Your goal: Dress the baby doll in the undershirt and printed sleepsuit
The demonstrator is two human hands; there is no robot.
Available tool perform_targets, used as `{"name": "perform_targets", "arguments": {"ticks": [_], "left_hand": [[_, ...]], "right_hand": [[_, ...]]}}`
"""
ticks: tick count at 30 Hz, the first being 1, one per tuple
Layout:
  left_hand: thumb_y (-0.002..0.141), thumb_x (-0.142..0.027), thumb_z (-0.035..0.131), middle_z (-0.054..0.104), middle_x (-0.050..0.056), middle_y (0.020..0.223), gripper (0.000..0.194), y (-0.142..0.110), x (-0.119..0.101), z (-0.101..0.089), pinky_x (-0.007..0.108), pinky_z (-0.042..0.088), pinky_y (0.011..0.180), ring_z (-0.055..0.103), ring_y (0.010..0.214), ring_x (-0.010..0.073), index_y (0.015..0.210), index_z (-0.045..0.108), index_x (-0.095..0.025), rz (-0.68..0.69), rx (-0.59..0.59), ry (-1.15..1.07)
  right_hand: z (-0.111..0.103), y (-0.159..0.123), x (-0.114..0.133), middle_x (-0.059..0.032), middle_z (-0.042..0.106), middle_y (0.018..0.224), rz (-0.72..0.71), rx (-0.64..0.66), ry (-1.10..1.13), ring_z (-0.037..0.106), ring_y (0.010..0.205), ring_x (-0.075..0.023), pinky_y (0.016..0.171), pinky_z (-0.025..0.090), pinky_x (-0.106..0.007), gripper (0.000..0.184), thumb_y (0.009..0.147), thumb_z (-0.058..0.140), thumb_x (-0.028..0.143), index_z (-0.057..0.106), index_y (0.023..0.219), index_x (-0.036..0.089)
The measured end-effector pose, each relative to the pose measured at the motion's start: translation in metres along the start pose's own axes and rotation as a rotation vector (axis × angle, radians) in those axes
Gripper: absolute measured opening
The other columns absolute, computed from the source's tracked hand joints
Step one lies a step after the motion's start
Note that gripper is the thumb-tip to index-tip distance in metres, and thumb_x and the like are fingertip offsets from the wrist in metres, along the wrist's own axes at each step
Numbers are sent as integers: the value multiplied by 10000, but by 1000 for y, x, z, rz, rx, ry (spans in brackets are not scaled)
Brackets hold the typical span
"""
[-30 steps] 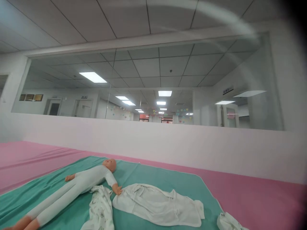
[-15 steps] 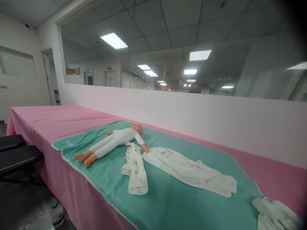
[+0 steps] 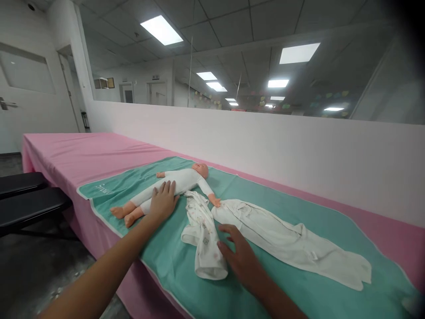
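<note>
Lying over the doll's near leg: left hand [image 3: 163, 201], palm down, fingers nearly straight and gripping nothing; how firmly it presses, if at all, I cannot tell.
By the printed shirt: right hand [image 3: 244, 257], thumb and fingers apart, nothing between them; the thumb is close to the cloth, contact unclear.
Doll [image 3: 184, 179]: on its back, arms out, feet toward the near left side of the green towel [image 3: 175, 261].
Printed shirt [image 3: 206, 241]: limp and bunched, between the two hands.
Long white garment [image 3: 285, 235]: spread out farther right, one end meeting the doll's outstretched hand.
Step in hand: apparently placing the hands at doll and shirt, neither lifted.
Next move: picking up the shirt would call for a pinch at its edge; loose cloth may well fold over.
Farther out: pink tablecloth [image 3: 79, 150], black chairs [image 3: 36, 201].
</note>
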State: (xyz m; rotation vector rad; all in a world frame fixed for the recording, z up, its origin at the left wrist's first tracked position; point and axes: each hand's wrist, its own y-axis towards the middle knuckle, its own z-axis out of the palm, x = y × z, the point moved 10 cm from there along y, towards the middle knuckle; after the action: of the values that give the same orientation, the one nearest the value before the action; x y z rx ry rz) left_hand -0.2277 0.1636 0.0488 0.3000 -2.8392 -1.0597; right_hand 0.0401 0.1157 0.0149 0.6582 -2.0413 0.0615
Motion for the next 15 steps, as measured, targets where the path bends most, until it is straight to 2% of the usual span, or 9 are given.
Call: {"name": "perform_targets", "arguments": {"ticks": [2,4,6,8,10,12,15], "left_hand": [[865,-333,368,401,178,1352,539,-5,-1,7,515,275,990,386,1204,331,1350,311,-104,28,3,35],[872,-329,346,422,174,1335,528,-9,-2,8,482,297,974,442,1147,320,1349,315,-105,47,6,42],[873,-325,335,448,176,1309,513,-10,-3,6,466,322,947,468,1113,318,1336,335,-104,57,13,36],[870,-320,332,454,178,1299,505,-9,-3,4,460,350,910,465,1113,323,1327,343,-106,59,20,24],[866,-309,331,450,173,1302,490,-8,-3,1,460,373,874,456,1122,327,1316,350,-116,54,22,11],[862,-296,336,442,166,1309,468,-8,-4,-2,462,380,862,442,1135,327,1297,369,-124,56,13,2],[856,-267,345,443,157,1307,417,-9,-11,-8,457,367,894,409,1173,315,1239,423,-124,95,-16,-18]], "right_hand": [[16,19,3,-54,456,1263,-48,-9,-16,435,1158,-216,970,385,-361,440,812,489,391,441,1228,257],[32,28,1,-70,481,1226,-58,1,-39,447,1134,-224,960,377,-363,463,791,505,329,442,1240,236],[43,30,0,-65,529,1163,-72,39,-31,479,1081,-215,927,383,-348,405,780,472,249,503,1183,228],[43,28,-4,-40,583,1050,-52,87,38,525,964,-193,842,409,-320,327,765,433,203,574,1059,227],[31,24,-10,-15,603,876,-1,95,167,531,807,-165,734,410,-285,241,723,424,179,607,878,201],[11,18,-16,-5,561,703,46,99,346,490,675,-135,643,382,-254,177,656,419,147,588,705,165],[-21,4,-19,-8,512,612,51,143,662,446,594,-117,564,352,-236,138,591,420,137,557,603,148]]}}
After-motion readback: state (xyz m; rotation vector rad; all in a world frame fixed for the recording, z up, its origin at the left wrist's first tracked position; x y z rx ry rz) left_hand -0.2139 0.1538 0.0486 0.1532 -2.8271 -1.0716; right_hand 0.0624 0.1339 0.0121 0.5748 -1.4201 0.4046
